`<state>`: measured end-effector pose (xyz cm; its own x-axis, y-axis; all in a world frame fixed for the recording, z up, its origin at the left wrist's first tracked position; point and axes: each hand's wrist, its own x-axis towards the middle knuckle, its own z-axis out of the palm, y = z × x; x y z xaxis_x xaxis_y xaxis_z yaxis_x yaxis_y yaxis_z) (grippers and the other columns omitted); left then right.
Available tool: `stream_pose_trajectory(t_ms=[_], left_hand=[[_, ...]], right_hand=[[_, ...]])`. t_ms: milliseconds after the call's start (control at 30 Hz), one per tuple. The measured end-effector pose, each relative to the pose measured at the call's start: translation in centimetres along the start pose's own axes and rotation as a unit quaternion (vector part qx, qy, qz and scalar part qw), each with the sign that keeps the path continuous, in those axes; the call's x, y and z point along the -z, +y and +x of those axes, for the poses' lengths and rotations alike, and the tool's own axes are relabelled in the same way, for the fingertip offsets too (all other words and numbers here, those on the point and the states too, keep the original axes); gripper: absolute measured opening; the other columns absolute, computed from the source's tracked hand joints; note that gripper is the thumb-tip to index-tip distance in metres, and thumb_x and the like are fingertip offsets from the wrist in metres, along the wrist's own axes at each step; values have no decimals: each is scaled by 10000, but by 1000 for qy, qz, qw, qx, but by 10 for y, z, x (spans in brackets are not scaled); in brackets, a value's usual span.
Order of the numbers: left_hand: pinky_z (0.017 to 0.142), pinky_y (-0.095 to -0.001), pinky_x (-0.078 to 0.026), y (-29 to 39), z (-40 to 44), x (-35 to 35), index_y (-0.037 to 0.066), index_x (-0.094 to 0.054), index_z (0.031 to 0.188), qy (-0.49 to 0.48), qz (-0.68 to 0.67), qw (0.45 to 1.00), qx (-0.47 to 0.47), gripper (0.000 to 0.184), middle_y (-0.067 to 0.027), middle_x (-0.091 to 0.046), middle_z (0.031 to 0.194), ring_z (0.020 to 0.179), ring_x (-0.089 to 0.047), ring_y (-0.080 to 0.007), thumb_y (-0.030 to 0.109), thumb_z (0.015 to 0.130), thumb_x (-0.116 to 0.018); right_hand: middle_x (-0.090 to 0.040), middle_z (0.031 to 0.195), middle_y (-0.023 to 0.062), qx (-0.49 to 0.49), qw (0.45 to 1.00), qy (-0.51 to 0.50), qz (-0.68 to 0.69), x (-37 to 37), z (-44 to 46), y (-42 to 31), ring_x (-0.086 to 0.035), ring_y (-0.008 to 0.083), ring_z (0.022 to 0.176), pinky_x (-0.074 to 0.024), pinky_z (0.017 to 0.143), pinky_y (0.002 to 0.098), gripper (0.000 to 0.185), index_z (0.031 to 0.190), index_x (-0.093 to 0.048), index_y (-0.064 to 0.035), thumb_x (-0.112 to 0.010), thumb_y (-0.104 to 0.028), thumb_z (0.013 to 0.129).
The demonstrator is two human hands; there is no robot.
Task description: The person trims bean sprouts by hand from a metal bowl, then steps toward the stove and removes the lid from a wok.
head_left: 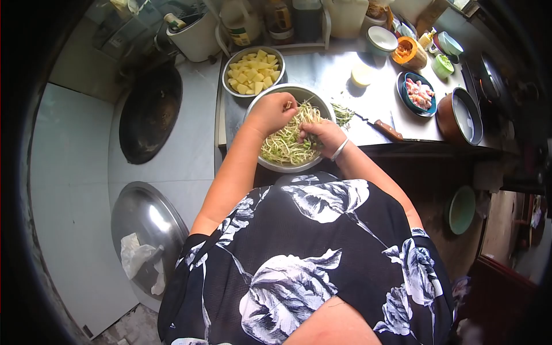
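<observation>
A round metal bowl (257,99) full of bean sprouts (287,144) stands at the front edge of the counter, close to my body. Over its left rim, my left hand (276,112) has its fingertips pinched together; a thin strand shows near them, too small to be sure of. My right hand (325,138), with a pale bangle at the wrist, is closed on some bean sprouts above the right part of the bowl. Green trimmings (343,115) lie on the counter just right of the bowl, beside a wooden-handled knife (388,130).
Behind the bowl stands a bowl of cut potatoes (253,72). To the right are a plate of raw meat (418,95), a cut pumpkin (406,52) and a pot (460,117). A wok (150,115) and a large metal lid (146,215) are on the left. Bottles (280,23) line the back.
</observation>
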<state>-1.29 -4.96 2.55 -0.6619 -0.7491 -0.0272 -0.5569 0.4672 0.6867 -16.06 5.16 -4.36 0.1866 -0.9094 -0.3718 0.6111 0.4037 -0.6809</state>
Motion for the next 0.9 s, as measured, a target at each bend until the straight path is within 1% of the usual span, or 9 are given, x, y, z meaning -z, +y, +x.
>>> stream_pose_trajectory(t_ms=[167,233,367,433,467,533,700,833,900], left_hand=[[648,-292,-489,-11,-2,5,33,-631,809,33,-52,998,12,84,-93,-641,747,686,-617,-192,73,743,-665],[648,-296,-490,-11,-3,3,36,-640,830,-15,-53,997,-45,111,-95,-650,759,680,-615,-196,112,757,-676],[650,-298,-490,-17,0,-4,40,-652,849,-55,-69,996,-9,133,-97,-658,768,678,-615,-194,134,759,-675],[602,-228,-458,-19,0,-4,0,-635,840,-69,-60,996,17,120,-20,-620,712,638,-534,-65,93,777,-678],[602,-228,-458,-20,0,-2,0,-635,840,-68,-60,996,19,120,-20,-620,712,638,-534,-65,93,777,-678],[654,-296,-488,-18,2,-1,41,-660,855,-85,-42,994,51,154,-99,-663,767,691,-626,-197,169,770,-673],[662,-298,-489,-24,3,-3,61,-669,868,-84,-76,993,13,140,-103,-661,778,701,-627,-207,157,767,-674],[664,-262,-486,-10,4,-1,56,-664,881,-85,-15,995,-49,129,-53,-650,784,708,-606,-134,62,753,-688],[669,-271,-491,-10,6,-3,64,-671,879,-80,6,995,-58,133,-68,-653,804,723,-618,-161,69,748,-690]], right_hand=[[-607,766,39,-32,995,50,77,2,-1,-8,-612,160,707,-513,637,294,124,877,-585,-46,-548,-163,884],[-587,759,31,-36,994,82,66,-3,-1,-11,-596,164,754,-508,668,304,156,898,-584,-54,-544,-204,894],[-610,789,10,-41,994,97,42,-1,1,-9,-592,134,774,-457,691,313,131,884,-608,-101,-568,-226,882],[-612,796,1,-26,996,87,26,-5,2,-6,-580,122,792,-422,684,311,114,898,-616,-128,-584,-234,871],[-609,794,-1,-18,995,91,28,-8,2,-5,-574,120,797,-413,666,304,107,889,-615,-138,-593,-239,863],[-605,786,-1,-7,996,85,37,-8,2,-3,-576,121,789,-413,663,308,114,879,-609,-134,-598,-246,860],[-599,782,24,-4,986,136,98,2,14,0,-584,137,715,-448,608,290,163,859,-597,-113,-599,-276,870],[-600,747,21,-42,994,77,71,5,11,-5,-596,143,672,-454,539,281,192,881,-593,-97,-621,-286,861],[-611,758,21,-55,997,52,28,0,6,-7,-608,138,702,-452,535,290,193,914,-603,-95,-624,-279,858]])
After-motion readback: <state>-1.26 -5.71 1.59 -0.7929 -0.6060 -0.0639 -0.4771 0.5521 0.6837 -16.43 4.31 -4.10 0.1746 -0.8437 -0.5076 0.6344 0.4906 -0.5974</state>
